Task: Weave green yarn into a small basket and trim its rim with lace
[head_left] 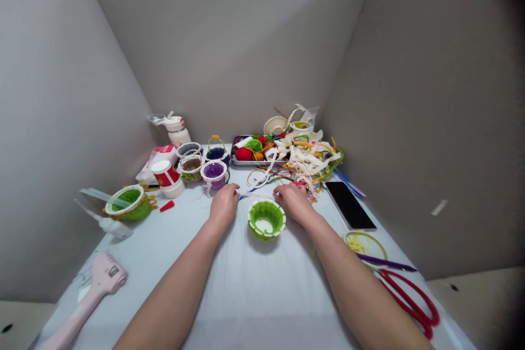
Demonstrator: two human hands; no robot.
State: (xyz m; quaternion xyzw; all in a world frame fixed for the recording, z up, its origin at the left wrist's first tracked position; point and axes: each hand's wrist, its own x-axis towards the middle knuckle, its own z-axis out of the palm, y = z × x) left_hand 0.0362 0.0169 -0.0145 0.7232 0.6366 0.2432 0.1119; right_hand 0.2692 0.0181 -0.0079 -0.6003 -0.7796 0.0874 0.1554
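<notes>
My left hand (pixel 224 205) is closed, fingertips pinched, just behind and left of a small green cup-shaped basket (pixel 266 208). A thin white strand of yarn (pixel 257 194) runs low over the table from it to my right hand (pixel 294 200), whose fingers are also pinched together. Both hands appear to grip this strand at its ends, though the fingertips are small in view. The basket stands upright between my wrists, untouched, with green yarn walls, a white notched rim and a white bottom inside. Bits of blue and white cord lie by my left fingertips.
Small yarn baskets (pixel 214 170) stand behind my left hand. A metal tray (pixel 246 163) of yarn balls and a tangled yarn heap (pixel 314 159) lie at the back. A phone (pixel 350 206) and red-handled scissors (pixel 410 298) are right; a pink glue gun (pixel 104 276) is left.
</notes>
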